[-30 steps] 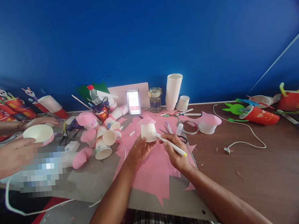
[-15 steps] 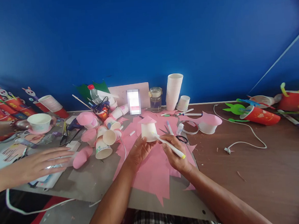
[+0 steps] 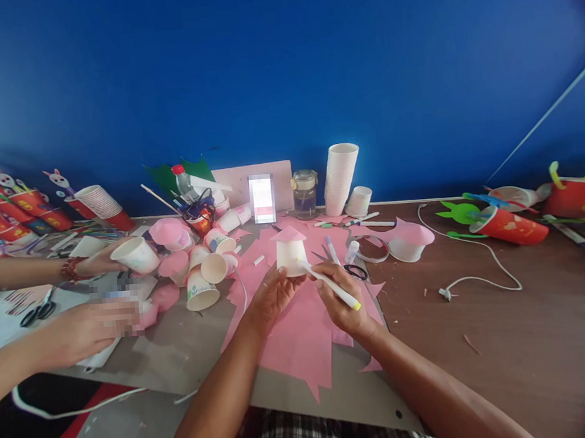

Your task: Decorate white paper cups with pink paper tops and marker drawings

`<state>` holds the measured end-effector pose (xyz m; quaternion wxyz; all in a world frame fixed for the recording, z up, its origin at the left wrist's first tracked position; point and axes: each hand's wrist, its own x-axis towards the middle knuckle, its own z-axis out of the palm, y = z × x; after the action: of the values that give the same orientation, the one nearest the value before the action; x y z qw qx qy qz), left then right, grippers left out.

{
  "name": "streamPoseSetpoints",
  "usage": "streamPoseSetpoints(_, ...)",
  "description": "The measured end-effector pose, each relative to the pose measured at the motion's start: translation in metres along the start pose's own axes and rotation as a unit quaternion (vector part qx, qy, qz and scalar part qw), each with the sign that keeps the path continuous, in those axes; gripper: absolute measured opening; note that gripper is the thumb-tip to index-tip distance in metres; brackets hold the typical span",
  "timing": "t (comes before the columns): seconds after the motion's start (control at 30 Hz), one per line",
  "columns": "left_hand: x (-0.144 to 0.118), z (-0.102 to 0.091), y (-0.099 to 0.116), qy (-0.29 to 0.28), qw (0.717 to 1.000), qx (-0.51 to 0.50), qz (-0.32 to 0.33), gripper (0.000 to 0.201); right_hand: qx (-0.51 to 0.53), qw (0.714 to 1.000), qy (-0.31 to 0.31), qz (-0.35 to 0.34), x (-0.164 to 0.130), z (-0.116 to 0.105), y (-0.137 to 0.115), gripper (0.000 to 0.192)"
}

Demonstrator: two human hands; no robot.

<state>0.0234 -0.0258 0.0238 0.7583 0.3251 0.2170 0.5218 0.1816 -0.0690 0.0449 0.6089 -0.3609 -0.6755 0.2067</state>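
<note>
In front of me my left hand (image 3: pixel 282 294) grips a white paper cup (image 3: pixel 291 256) near its lower edge. The cup is upside down, with a pink paper cone (image 3: pixel 289 234) on top like a roof. My right hand (image 3: pixel 345 299) is closed round a white marker (image 3: pixel 338 288) with a yellow end. The marker's tip is at the lower right of the cup; whether it touches is hard to tell. Pink paper sheets (image 3: pixel 292 352) lie under both hands. Scissors (image 3: pixel 357 271) and a glue stick (image 3: pixel 352 251) are just beyond my right hand.
At the left a co-worker's hands (image 3: pixel 102 259) handle a white paper cup (image 3: pixel 135 255) and pink paper. Paper cups (image 3: pixel 202 291) lie between us. A tall cup stack (image 3: pixel 340 179), a water jar (image 3: pixel 305 195) and a phone (image 3: pixel 261 198) stand behind. A white cable (image 3: pixel 495 251) lies right.
The co-worker's hands have moved: one brought a white cup to the right, and the other now holds something by the pink paper. My own hands, cup and marker look nearly unchanged.
</note>
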Motion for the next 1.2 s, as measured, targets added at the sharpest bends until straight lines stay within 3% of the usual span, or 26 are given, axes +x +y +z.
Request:
streamPoseSetpoints(0.23,-0.0005,0.0006,0.0006,-0.013,1.000,0.005,0.002,0.040,0.022,0.999,0.001,0.030,-0.0018,-0.0011,0.0010,0.016)
streamPoseSetpoints(0.8,-0.0007,0.0000,0.0009,0.004,1.000,0.007,0.000,0.037,0.013,1.000,-0.008,-0.003,0.0017,-0.0008,-0.0011,0.017)
streamPoseSetpoints(0.97,-0.0003,-0.0019,0.0001,0.008,1.000,-0.003,-0.003,0.048,0.001,1.000,-0.007,0.006,0.0003,-0.0012,-0.0005,0.016)
streamPoseSetpoints(1.2,-0.0002,-0.0003,0.0013,0.006,1.000,-0.012,-0.004,0.048,0.028,0.998,0.013,0.057,0.0003,-0.0016,-0.0005,0.014)
